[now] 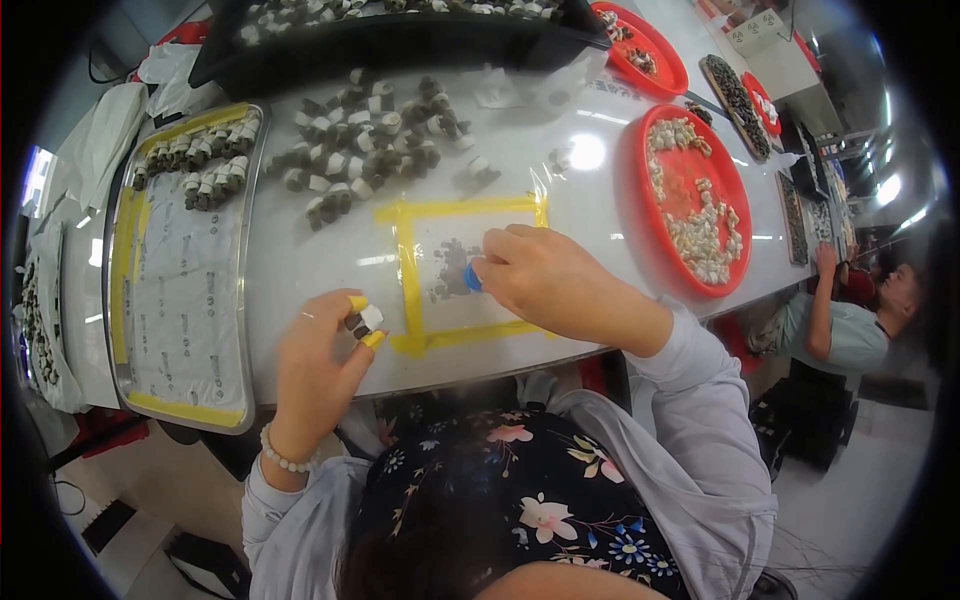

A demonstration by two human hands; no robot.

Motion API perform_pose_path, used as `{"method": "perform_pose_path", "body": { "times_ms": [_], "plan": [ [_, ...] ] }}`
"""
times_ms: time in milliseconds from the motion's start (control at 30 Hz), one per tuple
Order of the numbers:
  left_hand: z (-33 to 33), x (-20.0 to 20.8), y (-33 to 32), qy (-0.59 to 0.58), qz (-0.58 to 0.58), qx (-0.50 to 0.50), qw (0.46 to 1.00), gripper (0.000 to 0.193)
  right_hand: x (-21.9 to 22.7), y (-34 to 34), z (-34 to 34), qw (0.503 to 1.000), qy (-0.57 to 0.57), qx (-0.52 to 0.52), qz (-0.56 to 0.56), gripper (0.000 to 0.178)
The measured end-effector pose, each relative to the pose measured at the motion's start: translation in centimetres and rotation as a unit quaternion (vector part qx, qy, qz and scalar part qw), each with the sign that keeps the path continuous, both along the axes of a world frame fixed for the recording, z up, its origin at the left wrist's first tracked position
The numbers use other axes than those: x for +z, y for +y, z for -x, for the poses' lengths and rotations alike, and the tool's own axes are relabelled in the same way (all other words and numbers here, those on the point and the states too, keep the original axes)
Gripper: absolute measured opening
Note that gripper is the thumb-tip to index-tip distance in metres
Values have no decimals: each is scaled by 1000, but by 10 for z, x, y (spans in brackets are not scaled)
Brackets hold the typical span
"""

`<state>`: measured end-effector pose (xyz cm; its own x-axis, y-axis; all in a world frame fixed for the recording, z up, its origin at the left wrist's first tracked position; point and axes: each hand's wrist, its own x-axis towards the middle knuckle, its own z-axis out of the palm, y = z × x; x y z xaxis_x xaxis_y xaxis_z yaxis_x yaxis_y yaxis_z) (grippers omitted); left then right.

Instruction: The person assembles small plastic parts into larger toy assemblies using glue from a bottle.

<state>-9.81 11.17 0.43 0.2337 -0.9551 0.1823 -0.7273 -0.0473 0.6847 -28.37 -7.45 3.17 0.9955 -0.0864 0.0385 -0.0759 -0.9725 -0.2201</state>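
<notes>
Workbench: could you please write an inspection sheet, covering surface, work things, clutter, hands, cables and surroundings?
Surface: white table, yellow tape frame around dark bits.
Work things: loose pile beyond the frame; tray at left, partly filled.
Clutter: red plate at right, black bin behind.
Left hand: pinches black-and-white piece.
Right hand: holds blue item at the bits.
Cables: thin dark one, upper left.
Surroundings: another person, right.

Dressed in pale grey long-sleeved overshirt (pixel 695 400), open at front, lower half of frame; underneath, black top (pixel 480 470) with pink, cream, blue flower print; lower left, pale bead bracelet (pixel 280 458); left of centre, yellow fingertip covers (pixel 374 340) on left hand (pixel 318 350).
</notes>
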Motion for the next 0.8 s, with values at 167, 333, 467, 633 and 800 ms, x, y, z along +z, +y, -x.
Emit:
{"method": "perform_pose_path", "body": {
  "times_ms": [167, 333, 467, 633, 800],
  "plan": [
    [25, 0, -6, 547, 60, 78, 831, 33, 0, -1, 1, 1000, -15, 4, -22, 8],
    [40, -12, -14, 623, 52, 41, 779, 36, 1, 2, 12, 960, -74, -136, -232, 23],
    [51, -21, -19, 684, 28, 37, 728, 40, -3, 5, 18, 937, -111, -181, -279, 24],
    [59, -26, -25, 680, 39, 31, 731, 35, -6, 12, 23, 849, -139, -219, -461, 22],
    [64, -31, -27, 685, 57, 40, 725, 29, -3, 17, 19, 839, -127, -204, -489, 23]
  ]
}}
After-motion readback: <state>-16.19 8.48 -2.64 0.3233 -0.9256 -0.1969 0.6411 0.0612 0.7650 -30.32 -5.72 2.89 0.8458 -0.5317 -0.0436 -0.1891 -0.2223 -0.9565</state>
